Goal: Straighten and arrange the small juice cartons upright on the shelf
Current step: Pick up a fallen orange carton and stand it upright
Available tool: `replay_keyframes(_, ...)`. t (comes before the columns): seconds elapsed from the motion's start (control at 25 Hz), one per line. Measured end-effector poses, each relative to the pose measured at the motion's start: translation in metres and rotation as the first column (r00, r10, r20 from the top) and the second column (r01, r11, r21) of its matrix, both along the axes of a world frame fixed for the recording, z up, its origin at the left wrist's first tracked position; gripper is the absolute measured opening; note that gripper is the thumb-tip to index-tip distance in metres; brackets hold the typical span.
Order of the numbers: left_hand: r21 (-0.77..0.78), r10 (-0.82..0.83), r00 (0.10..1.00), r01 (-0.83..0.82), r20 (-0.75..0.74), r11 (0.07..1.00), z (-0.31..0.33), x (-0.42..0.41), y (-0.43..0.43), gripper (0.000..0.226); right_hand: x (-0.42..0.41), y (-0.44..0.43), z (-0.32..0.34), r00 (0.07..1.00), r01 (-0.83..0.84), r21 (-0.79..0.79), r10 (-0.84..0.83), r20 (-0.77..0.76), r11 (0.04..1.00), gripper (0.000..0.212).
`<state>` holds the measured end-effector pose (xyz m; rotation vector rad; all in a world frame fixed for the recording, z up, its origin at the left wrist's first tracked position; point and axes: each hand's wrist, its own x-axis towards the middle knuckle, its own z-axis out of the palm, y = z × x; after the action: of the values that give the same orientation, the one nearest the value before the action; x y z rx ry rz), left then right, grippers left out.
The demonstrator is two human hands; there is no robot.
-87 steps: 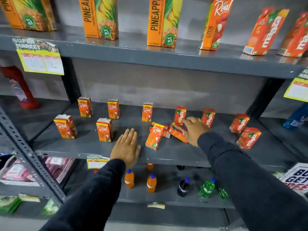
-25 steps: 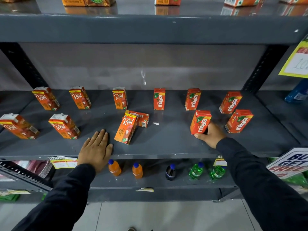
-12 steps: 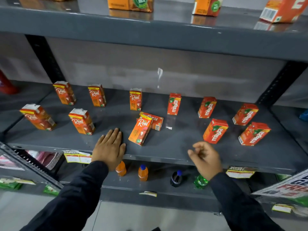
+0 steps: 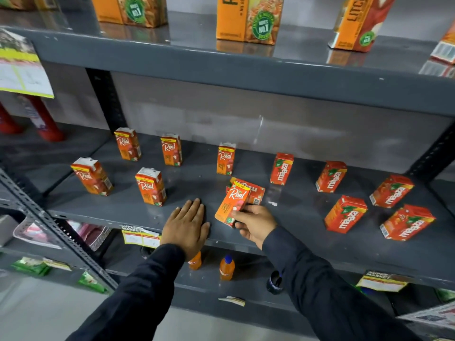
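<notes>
While the left hand (image 4: 186, 223) is laid flat with fingers spread at the shelf (image 4: 290, 232) near edge, a tilted Real carton (image 4: 231, 203) is gripped by the right hand (image 4: 254, 223) against a toppled carton (image 4: 256, 193). Five Real cartons (image 4: 150, 186) are stood upright at left, five Maaza cartons (image 4: 346, 214) at right, open shelf between.

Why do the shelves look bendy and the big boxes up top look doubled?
Head view: the wide-angle lens curves the shelf edges and tilts the Maaza cartons near the right side; the glossy upper shelf mirrors the pineapple carton; the price tag at left is blurred.
</notes>
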<state>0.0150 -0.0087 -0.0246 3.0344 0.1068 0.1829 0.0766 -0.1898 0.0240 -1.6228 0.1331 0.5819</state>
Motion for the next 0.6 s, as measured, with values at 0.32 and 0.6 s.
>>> replay_keyframes(0.32,0.014,-0.02,1.0,0.02,-0.014,1.0,-0.001,0.002,0.003,0.066,-0.004,-0.007,-0.001,0.97,-0.031,0.05,0.018,0.242,0.998,0.021)
replay_keyframes(0.6,0.013,-0.028,0.999,0.029,-0.015,1.0,-0.004,0.002,0.004,0.068,-0.009,-0.023,0.018,0.876,-0.098,-0.031,0.101,0.471,0.995,0.031)
